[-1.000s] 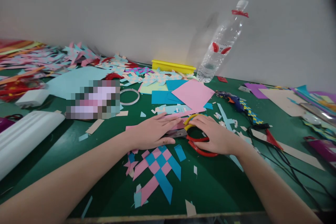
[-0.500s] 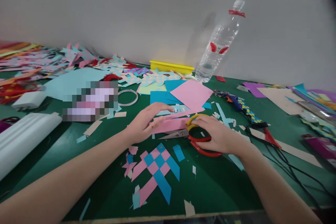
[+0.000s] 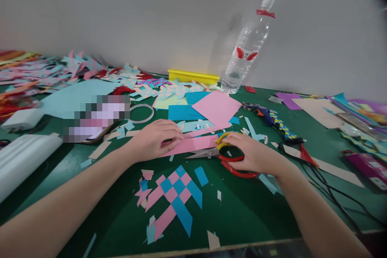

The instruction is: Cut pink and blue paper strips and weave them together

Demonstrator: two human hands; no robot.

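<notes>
My left hand [image 3: 155, 139] has its fingers curled and closed on a pink paper strip [image 3: 196, 144], which runs out to the right. My right hand [image 3: 252, 151] is wrapped round scissors [image 3: 223, 151] with yellow and red handles. Their blades point left, slightly apart, just in front of the strip. Nearer to me lies a woven pink and blue paper fish shape [image 3: 178, 189] with a small hole at its top corner. A blue paper scrap [image 3: 201, 175] rests beside it.
Pink square paper [image 3: 216, 107] and blue sheets lie behind my hands, in front of a tilted plastic bottle [image 3: 246, 54]. A partly blurred phone [image 3: 105, 119] and a tape roll [image 3: 141, 113] are at left. Black cables [image 3: 326, 193] cross the right side. Scraps litter the green table.
My left hand has slid left along the pink strip, and its outstretched fingers have closed on it. My right hand still holds the scissors. The view has shifted slightly right.
</notes>
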